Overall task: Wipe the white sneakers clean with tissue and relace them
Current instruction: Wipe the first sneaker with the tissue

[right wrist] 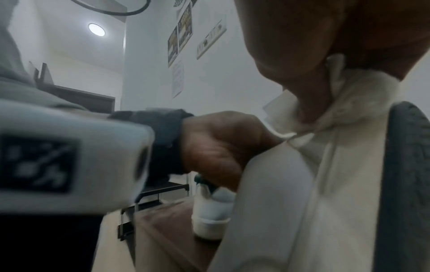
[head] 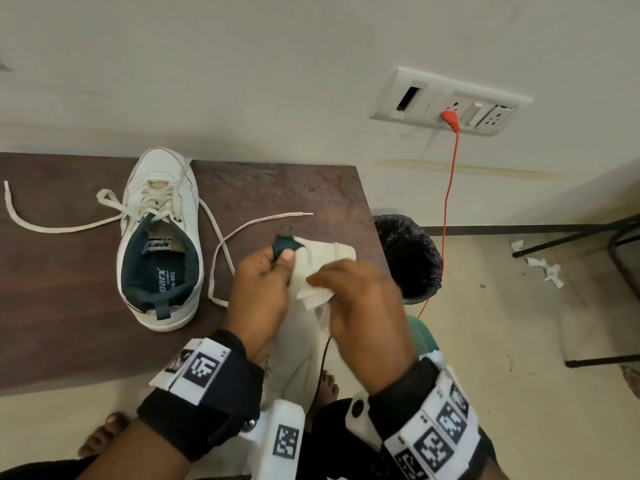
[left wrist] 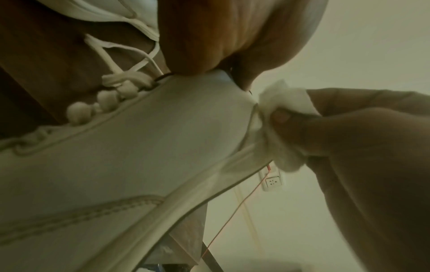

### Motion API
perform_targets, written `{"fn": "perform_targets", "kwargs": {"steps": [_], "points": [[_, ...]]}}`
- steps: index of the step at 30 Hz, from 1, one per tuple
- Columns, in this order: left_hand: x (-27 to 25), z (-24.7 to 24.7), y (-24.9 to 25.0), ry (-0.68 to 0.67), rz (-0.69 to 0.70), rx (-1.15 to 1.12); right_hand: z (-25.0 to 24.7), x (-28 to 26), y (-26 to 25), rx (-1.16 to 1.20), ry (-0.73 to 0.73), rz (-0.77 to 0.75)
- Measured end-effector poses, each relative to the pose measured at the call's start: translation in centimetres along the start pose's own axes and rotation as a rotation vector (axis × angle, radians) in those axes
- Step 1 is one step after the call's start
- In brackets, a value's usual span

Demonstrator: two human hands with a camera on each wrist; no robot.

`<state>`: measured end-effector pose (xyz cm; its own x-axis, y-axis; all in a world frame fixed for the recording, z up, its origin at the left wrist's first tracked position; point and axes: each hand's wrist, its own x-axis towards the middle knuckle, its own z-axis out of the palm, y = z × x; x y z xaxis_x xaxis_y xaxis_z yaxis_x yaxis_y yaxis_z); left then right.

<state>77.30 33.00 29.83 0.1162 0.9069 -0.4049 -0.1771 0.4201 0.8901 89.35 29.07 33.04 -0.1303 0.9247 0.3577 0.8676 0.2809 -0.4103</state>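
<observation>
A person holds a white leather sneaker with a dark green collar [head: 322,252] in the air, over the right front corner of a dark brown wooden table [head: 277,188]. The left hand [head: 258,289] grips the sneaker at its heel, fingers curled and thumb pressed on the green collar. The right hand [head: 363,299] has its fingers closed around a crumpled white tissue [head: 317,296], pressing it against the sneaker's side near the sole. The second white sneaker with a green lining [head: 161,237] stands upright on the table to the left, its loose cream laces [head: 221,244] trailing across the tabletop. A bin lined with a black bag [head: 408,258] stands on the floor just beside the table's right edge. An orange cable [head: 450,188] hangs from a white wall socket panel [head: 450,102].
</observation>
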Motion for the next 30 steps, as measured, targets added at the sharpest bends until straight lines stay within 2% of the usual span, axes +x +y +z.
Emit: {"fn": "perform_targets", "kwargs": {"steps": [4,7,10,12,14,18,23,25,30], "points": [[0.5,-0.1,0.1,0.030,-0.049,-0.032,0.5,-0.8,0.0,-0.040,0.092,-0.002],[0.3,0.0,0.2,0.010,-0.038,0.034,0.0,1.1,1.2,-0.074,0.146,0.095],[0.2,0.1,0.2,-0.004,-0.033,0.061,-0.1,3.5,3.3,0.001,0.079,0.264],[0.2,0.0,0.2,0.006,-0.027,0.058,-0.1,4.1,4.1,0.041,0.010,0.312],[0.3,-0.1,0.0,0.007,-0.021,0.055,-0.1,3.6,4.0,0.086,-0.002,0.320],[-0.1,0.2,0.0,0.002,-0.012,0.041,-1.0,2.0,3.3,0.159,0.090,0.315],[0.3,0.3,-0.1,0.071,-0.044,-0.044,-0.5,0.6,1.2,0.115,0.090,0.126],[0.4,0.3,0.0,0.080,-0.045,-0.057,0.1,0.5,1.3,0.091,0.131,0.097],[1.0,0.2,0.0,0.083,0.005,-0.048,0.6,3.0,3.4,0.076,0.206,0.179]]}}
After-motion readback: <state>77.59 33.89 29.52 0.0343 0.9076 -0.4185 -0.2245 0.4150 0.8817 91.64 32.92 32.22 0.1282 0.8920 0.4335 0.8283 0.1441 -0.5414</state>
